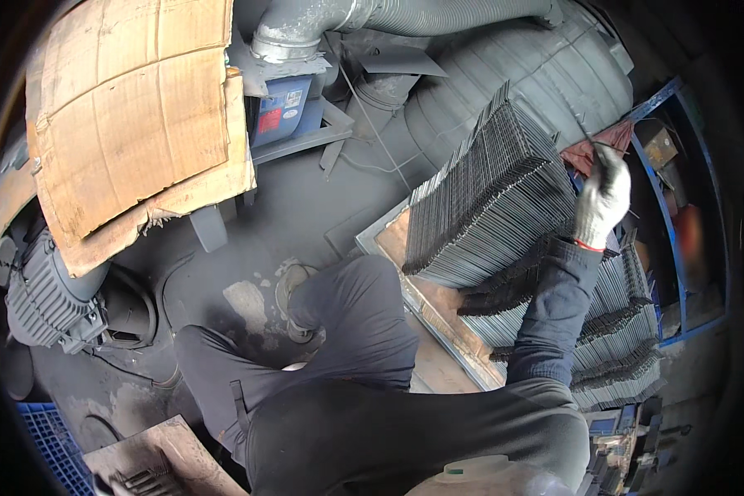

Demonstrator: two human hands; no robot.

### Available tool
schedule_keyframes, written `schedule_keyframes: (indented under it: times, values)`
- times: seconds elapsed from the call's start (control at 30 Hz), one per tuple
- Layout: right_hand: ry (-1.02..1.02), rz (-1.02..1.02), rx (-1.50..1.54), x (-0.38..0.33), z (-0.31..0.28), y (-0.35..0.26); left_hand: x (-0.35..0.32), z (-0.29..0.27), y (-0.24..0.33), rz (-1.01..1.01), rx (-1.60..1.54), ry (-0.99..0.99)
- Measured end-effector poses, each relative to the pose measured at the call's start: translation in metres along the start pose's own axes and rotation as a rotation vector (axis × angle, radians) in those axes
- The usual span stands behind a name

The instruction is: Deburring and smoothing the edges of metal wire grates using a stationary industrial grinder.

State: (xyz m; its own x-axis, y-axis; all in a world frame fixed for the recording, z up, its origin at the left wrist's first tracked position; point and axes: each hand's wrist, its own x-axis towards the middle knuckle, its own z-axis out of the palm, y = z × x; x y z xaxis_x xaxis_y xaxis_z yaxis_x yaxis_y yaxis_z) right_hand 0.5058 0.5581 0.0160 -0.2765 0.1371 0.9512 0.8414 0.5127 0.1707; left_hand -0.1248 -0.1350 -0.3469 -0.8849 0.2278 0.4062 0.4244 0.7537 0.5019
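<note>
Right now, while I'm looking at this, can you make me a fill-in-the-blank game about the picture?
1. The right hand wears a ____ glove.
2. The band at that hand's wrist is ____.
3. In the picture, the tall dark stack stands to the ____ of the cardboard.
4. The plastic grid at the lower left is ____.

Missing words: white; red; right; blue.

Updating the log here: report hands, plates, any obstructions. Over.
Left hand out of view. Right hand gloved, near reddish cloth, grip unclear. Dark plates stacked alongside. Blue frame to its right, possibly hindering.
</note>
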Motion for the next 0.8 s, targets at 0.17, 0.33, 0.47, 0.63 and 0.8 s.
schedule_keyframes:
  times: [0.17, 0.33, 0.47, 0.63, 0.8]
  values:
    - [-0.189, -0.183, -0.212, -0.031, 0.012, 0.033, -0.039, -0.001, -0.086, 0.008, 0.142, 0.014]
    - [-0.359, -0.025, -0.214, -0.036, 0.012, 0.019, -0.072, -0.021, -0.137, 0.01, 0.304, 0.032]
    - [-0.407, -0.113, -0.098, -0.045, 0.004, 0.027, -0.084, -0.034, -0.16, 0.024, 0.427, 0.042]
    - [-0.414, 0.025, 0.001, -0.071, 0.007, 0.042, -0.07, -0.068, -0.17, 0.076, 0.605, 0.069]
    - [-0.374, -0.002, -0.034, -0.054, 0.014, 0.025, -0.073, -0.094, 0.024, 0.13, 0.1, 0.16]
